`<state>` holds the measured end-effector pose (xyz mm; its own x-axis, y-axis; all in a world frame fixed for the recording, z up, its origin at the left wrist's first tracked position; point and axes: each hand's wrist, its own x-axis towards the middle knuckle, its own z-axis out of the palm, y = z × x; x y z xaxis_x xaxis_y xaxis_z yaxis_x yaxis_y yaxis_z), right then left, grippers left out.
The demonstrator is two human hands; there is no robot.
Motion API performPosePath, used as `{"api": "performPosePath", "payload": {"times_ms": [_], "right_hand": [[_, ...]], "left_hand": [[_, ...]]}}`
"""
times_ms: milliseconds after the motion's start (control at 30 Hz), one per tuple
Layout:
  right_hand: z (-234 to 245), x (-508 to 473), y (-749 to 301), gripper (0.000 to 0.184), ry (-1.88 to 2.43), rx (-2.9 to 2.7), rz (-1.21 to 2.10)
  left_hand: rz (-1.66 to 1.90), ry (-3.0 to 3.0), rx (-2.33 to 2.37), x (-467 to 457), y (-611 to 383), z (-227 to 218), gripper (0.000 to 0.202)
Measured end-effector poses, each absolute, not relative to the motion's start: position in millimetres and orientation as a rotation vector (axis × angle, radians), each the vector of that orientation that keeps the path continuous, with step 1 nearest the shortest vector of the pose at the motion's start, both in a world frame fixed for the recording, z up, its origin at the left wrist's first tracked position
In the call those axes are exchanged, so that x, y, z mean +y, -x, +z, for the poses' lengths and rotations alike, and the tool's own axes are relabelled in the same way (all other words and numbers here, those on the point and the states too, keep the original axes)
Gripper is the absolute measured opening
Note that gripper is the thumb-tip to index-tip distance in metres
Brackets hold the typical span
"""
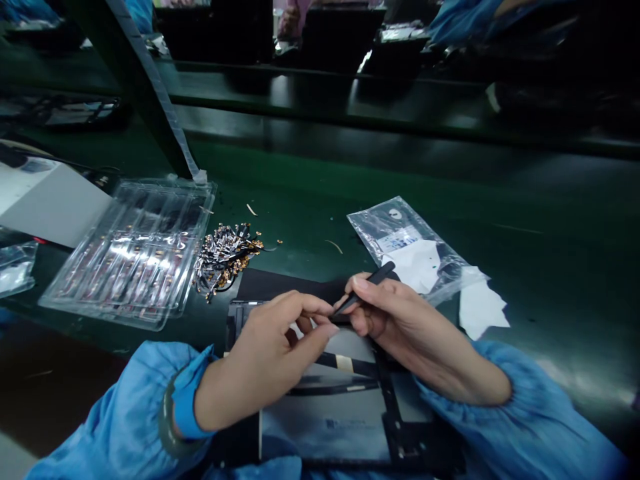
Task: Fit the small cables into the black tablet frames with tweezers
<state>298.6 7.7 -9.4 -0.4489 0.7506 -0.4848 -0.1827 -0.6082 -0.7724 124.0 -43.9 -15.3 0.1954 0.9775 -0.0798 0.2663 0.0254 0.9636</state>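
An opened tablet-like device point(345, 407) with a black frame and silver inner plate lies in front of me on the green bench. My right hand point(400, 320) grips black tweezers point(367, 287), their tip pointing down-left at the device's top edge. My left hand point(275, 347) hovers over the device with thumb and forefinger pinched close to the tweezer tip; whatever small part sits between them is too small to make out. Both arms wear blue sleeves.
A clear plastic blister tray point(135, 253) lies at left, a heap of small gold-and-black flex parts point(225, 257) beside it. A clear bag with white paper point(420, 250) lies right of the hands. A grey box point(45, 200) stands far left; other people work across the bench.
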Motion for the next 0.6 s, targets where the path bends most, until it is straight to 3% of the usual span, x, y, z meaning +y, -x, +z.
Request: {"api": "performPosePath", "payload": {"times_ms": [367,600], "right_hand": [[-10.6,1.5,-292.6,0.029,1.057,-0.819,2.096],[-13.7,-7.5,-293.3,0.023,1.027,-0.822,1.684]], "left_hand": [[1.188,-1.911,1.308,-50.7,-124.9,-20.3,0.011],[1.105,-2.014,1.39,-50.5,-124.2,-20.6,0.009]]}}
